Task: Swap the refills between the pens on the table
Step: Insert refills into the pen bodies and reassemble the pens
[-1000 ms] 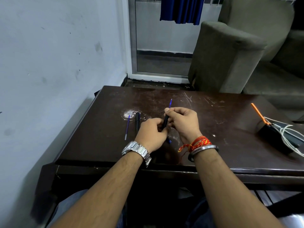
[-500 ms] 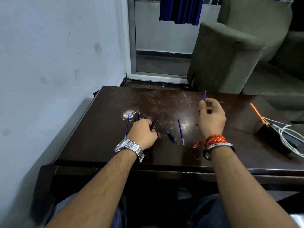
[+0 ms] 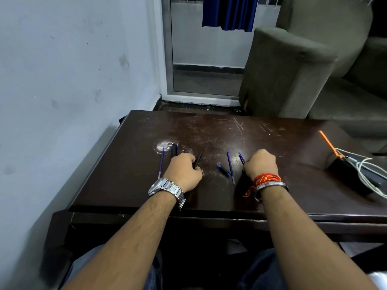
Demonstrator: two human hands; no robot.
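Left hand [image 3: 182, 171] curled round black barrel [image 3: 197, 160] left of centre, right hand [image 3: 261, 165] pinching blue refill [image 3: 241, 158] right of centre, both low on table [image 3: 209, 126]; advise laying it clear of loose refill [image 3: 230, 168] to avoid mix-up.

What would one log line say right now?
left hand grips pen barrel | right hand holds refill | loose refill lies on table

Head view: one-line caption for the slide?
Left hand grips a black pen barrel, right hand holds a blue refill, a loose refill lying on the table between them.
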